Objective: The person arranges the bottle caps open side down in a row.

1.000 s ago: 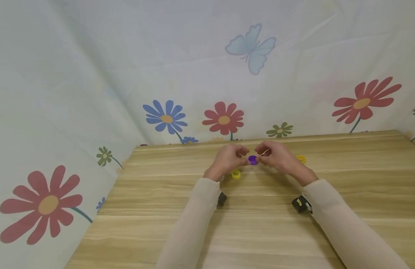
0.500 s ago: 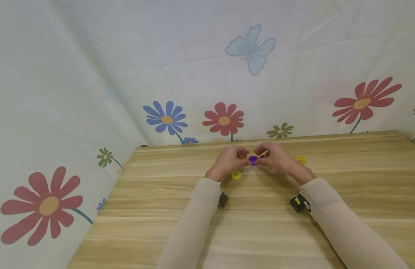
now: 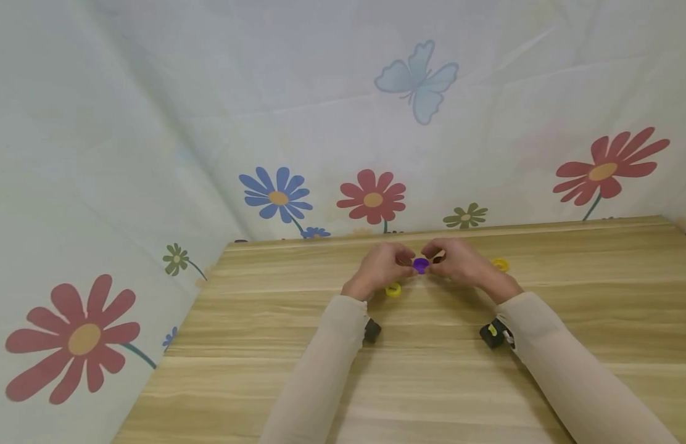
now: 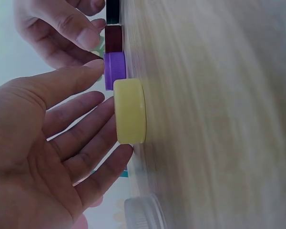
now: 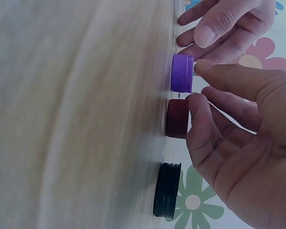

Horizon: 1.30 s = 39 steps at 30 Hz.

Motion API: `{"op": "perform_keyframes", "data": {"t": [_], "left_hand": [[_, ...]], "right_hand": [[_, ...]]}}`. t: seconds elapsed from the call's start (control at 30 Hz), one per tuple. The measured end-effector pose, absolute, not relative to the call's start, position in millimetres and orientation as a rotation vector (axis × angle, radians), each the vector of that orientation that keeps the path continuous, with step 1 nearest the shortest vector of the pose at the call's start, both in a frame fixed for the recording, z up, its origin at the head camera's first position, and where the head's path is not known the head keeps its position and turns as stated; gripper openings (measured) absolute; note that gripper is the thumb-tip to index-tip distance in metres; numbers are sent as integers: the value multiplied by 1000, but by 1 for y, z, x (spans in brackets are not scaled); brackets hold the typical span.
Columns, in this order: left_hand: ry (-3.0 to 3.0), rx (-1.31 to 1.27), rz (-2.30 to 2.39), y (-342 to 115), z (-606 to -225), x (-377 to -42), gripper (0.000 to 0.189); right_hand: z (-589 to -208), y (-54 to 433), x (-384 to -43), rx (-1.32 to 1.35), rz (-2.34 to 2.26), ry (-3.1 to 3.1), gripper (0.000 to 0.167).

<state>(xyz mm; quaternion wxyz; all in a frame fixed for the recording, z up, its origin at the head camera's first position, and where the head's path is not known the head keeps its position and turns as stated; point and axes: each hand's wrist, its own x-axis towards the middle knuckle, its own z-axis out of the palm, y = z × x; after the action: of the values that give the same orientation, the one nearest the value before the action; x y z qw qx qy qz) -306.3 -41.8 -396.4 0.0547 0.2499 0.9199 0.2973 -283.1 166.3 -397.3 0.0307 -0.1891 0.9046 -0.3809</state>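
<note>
A purple bottle cap [image 3: 421, 266] rests on the wooden table between my two hands. My left hand [image 3: 380, 266] is beside it, thumb tip close to its upper edge in the left wrist view; contact is unclear. On the other side, my right hand [image 3: 458, 262] has its thumb tip near the rim and its fingers loosely bent near a dark red cap [image 5: 177, 118]. Neither hand visibly pinches anything. A yellow cap [image 4: 130, 111] stands close to my left fingers.
Beyond the dark red cap stands a black cap [image 5: 167, 190]. A clear cap [image 4: 144, 212] lies near the left wrist. Another yellow cap [image 3: 501, 264] sits behind the right wrist. A flower-printed cloth [image 3: 321, 111] hangs along the table's back edge.
The head view has shifted slightly. Both hands keep nearly the same pose around the purple cap, and the caps lie where they were.
</note>
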Motion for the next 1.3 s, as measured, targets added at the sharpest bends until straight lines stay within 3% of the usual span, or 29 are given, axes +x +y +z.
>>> {"op": "perform_keyframes", "data": {"t": [1.3], "left_hand": [[2770, 774, 972, -41, -402, -305, 24]], "right_hand": [[-400, 165, -285, -636, -1139, 2814, 25]]}}
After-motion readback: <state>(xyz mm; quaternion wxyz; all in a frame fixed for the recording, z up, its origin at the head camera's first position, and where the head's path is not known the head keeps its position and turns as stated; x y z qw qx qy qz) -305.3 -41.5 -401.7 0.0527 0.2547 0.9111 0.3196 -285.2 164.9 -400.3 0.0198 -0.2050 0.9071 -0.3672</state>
